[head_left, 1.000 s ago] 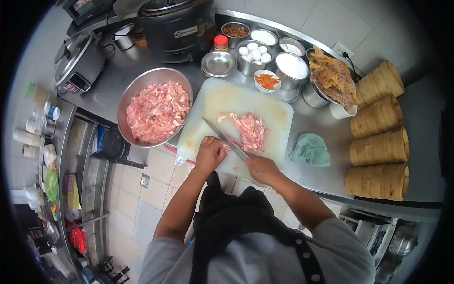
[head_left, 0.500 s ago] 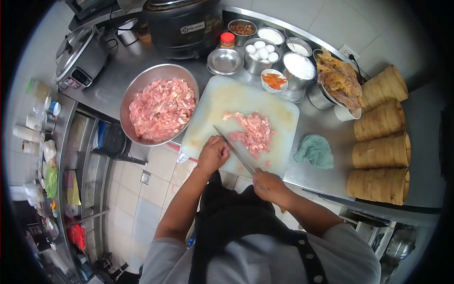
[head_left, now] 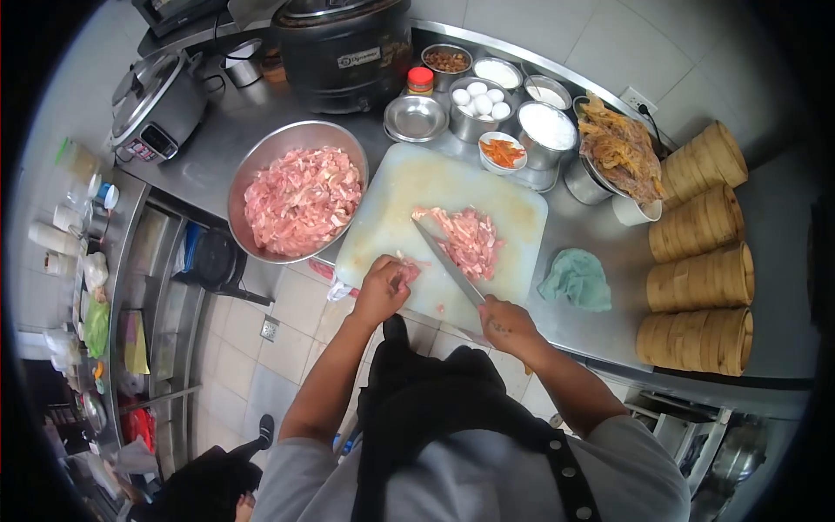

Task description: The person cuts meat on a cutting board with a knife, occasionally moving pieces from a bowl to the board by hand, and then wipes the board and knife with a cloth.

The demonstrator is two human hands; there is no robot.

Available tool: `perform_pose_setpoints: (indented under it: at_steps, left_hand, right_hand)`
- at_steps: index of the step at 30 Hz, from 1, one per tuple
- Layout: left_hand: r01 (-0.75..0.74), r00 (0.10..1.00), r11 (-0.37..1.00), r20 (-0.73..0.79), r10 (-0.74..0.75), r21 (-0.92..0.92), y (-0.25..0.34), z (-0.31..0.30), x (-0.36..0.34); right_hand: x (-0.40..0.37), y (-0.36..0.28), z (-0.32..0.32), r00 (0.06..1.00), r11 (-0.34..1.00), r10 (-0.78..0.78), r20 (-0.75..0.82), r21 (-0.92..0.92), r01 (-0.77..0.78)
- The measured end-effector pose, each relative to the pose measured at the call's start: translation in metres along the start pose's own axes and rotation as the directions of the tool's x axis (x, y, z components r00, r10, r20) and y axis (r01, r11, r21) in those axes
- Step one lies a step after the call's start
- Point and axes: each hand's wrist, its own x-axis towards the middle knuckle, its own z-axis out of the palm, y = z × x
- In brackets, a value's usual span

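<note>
My right hand (head_left: 509,331) is wrapped round the handle of a kitchen knife. The knife's blade (head_left: 450,265) slants up and left over the cutting board (head_left: 374,196), along the left side of a pile of cut raw meat (head_left: 470,239). Left of the blade, at the board's near edge, my left hand (head_left: 381,291) has its fingers closed on some raw meat pieces (head_left: 409,268). A small meat scrap (head_left: 441,308) lies near the board's front edge. Beyond the board's left side, a large steel bowl (head_left: 233,196) holds a heap of sliced raw meat (head_left: 303,200).
Behind the board stand a pot of eggs (head_left: 477,100), a bowl of orange strips (head_left: 503,153) and steel containers of white powder (head_left: 546,126). A green cloth (head_left: 576,280) and stacked bamboo steamers (head_left: 696,341) are at right. Another person's leg (head_left: 248,448) shows at lower left.
My left hand has moved left, away from the blade, and meat now shows at its fingers. The knife has shifted slightly up and right. Another person has come into view at lower left.
</note>
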Motion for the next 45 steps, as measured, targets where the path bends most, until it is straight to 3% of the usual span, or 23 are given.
perform_pose_setpoints:
  at_steps: [3,5,10,12,13,15,18,22,24,26,27,29,30,31,32,33,34,35,36,37,41,43,45]
  left_hand:
    - [-0.01,1.0,1.0,0.014,0.01,0.016,-0.001,0.0,0.001]
    - [-0.015,0.999,1.0,0.037,0.014,0.024,0.001,-0.001,0.002]
    - [-0.052,0.997,0.996,0.063,0.047,0.068,0.002,0.002,0.007]
    - [-0.055,0.998,0.996,0.046,0.052,0.066,-0.001,0.005,0.008]
    - [-0.065,0.998,0.996,0.021,0.063,0.065,-0.003,0.006,0.008]
    - [-0.053,0.998,0.992,0.021,0.051,0.112,-0.003,0.009,0.007]
    - [-0.048,0.999,0.984,0.019,0.045,0.174,0.001,0.011,0.009]
    - [-0.053,0.995,0.956,-0.062,0.074,0.29,-0.002,0.017,0.008]
    - [-0.031,0.994,0.954,-0.089,0.06,0.299,-0.007,0.023,0.009]
    - [0.231,0.972,0.959,-0.08,-0.22,0.166,-0.008,0.03,0.015]
    - [0.214,0.976,0.962,-0.075,-0.203,0.168,-0.005,0.034,0.017]
    - [0.199,0.916,0.979,-0.345,-0.204,-0.05,0.006,0.046,0.026]
    - [0.18,0.924,0.982,-0.334,-0.187,-0.051,0.026,0.047,0.032]
    - [0.058,0.94,0.99,-0.342,-0.012,0.125,0.06,0.044,0.037]
    - [-0.059,0.934,0.953,-0.321,0.157,0.296,0.086,0.046,0.038]
    - [-0.152,0.95,0.943,-0.218,0.222,0.297,0.099,0.054,0.038]
    - [-0.243,0.951,0.926,-0.115,0.285,0.291,0.112,0.062,0.038]
    - [-0.25,0.95,0.923,-0.111,0.293,0.291,0.125,0.072,0.035]
    - [-0.302,0.953,0.895,0.098,0.286,0.327,0.139,0.083,0.032]
    - [-0.358,0.918,0.864,0.301,0.258,0.353,0.148,0.09,0.03]
    - [-0.309,0.919,0.89,0.345,0.188,0.337,0.131,0.102,0.034]
    - [-0.153,0.971,0.875,0.234,0.047,0.459,0.096,0.097,0.041]
    - [-0.098,0.98,0.846,0.198,-0.009,0.524,0.055,0.089,0.049]
  right_hand:
    - [-0.007,-0.015,0.004,0.985,0.992,-0.126,-0.119,-0.022,0.124]
    - [-0.017,-0.033,0.0,0.991,0.991,-0.134,-0.011,-0.024,0.134]
    - [-0.023,-0.032,0.019,0.993,0.993,-0.104,0.048,-0.043,0.106]
    - [-0.003,-0.024,0.041,0.953,0.954,-0.298,-0.056,0.025,0.3]
    - [0.011,-0.032,0.042,0.953,0.954,-0.297,-0.055,0.025,0.299]
    - [0.043,-0.048,0.043,0.988,0.986,-0.145,-0.052,0.073,0.149]
    - [0.048,-0.039,0.035,0.992,0.986,-0.127,-0.013,0.106,0.128]
    - [0.018,0.019,0.033,0.962,0.959,-0.226,-0.15,0.137,0.247]
    - [0.007,0.033,0.013,0.992,0.999,0.007,-0.126,0.05,-0.001]
    - [-0.007,0.032,-0.017,0.992,0.999,0.025,-0.12,-0.032,-0.029]
    - [-0.016,0.03,-0.03,0.994,0.992,0.047,-0.1,-0.114,-0.059]
    - [-0.036,0.027,-0.051,0.978,0.984,0.015,-0.209,-0.173,-0.052]
    - [-0.043,0.028,-0.058,0.955,0.97,-0.024,-0.294,-0.239,-0.05]
    - [-0.045,0.033,-0.063,0.95,0.971,-0.011,-0.311,-0.231,-0.064]
    - [-0.048,0.038,-0.066,0.899,0.964,-0.125,-0.42,-0.265,0.011]
    - [-0.05,0.042,-0.068,0.823,0.947,-0.24,-0.515,-0.31,0.082]
    - [-0.048,0.045,-0.066,0.819,0.95,-0.232,-0.524,-0.305,0.075]
    - [-0.042,0.047,-0.061,0.776,0.944,-0.262,-0.574,-0.319,0.083]
    - [-0.038,0.046,-0.059,0.728,0.937,-0.294,-0.619,-0.336,0.093]
    - [-0.043,0.037,-0.063,0.74,0.941,-0.281,-0.611,-0.326,0.088]
    - [-0.057,0.041,-0.065,0.742,0.942,-0.29,-0.605,-0.316,0.111]
    - [-0.08,0.057,-0.069,0.735,0.947,-0.285,-0.615,-0.299,0.117]
    - [-0.11,0.071,-0.08,0.762,0.963,-0.236,-0.603,-0.249,0.101]
